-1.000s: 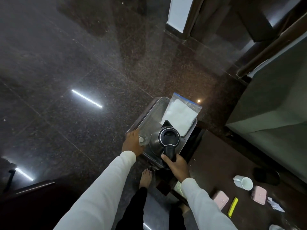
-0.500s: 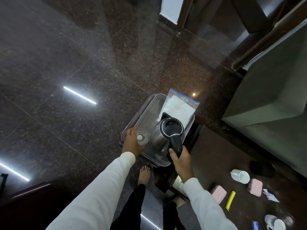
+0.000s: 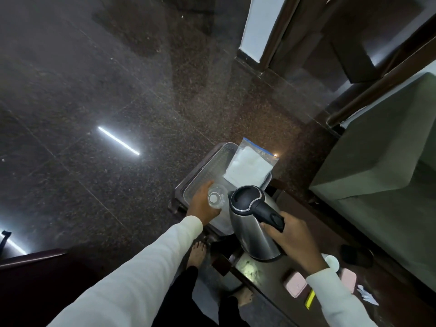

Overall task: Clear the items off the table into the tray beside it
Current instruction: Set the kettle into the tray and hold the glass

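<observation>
While the right hand (image 3: 291, 234) holds its grip closed on the black handle of the steel kettle (image 3: 253, 223), the kettle hangs tilted between the tray (image 3: 203, 166) and the dark table (image 3: 401, 310). The left hand (image 3: 201, 206) grips a clear bottle (image 3: 216, 198) over the tray, where a plastic bag (image 3: 251, 167) already lies.

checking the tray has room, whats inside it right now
Inside the tray a clear bag with white contents leans at the far end. The left hand holds a clear bottle over the near end. The kettle, in the right hand, covers the near corner.
</observation>
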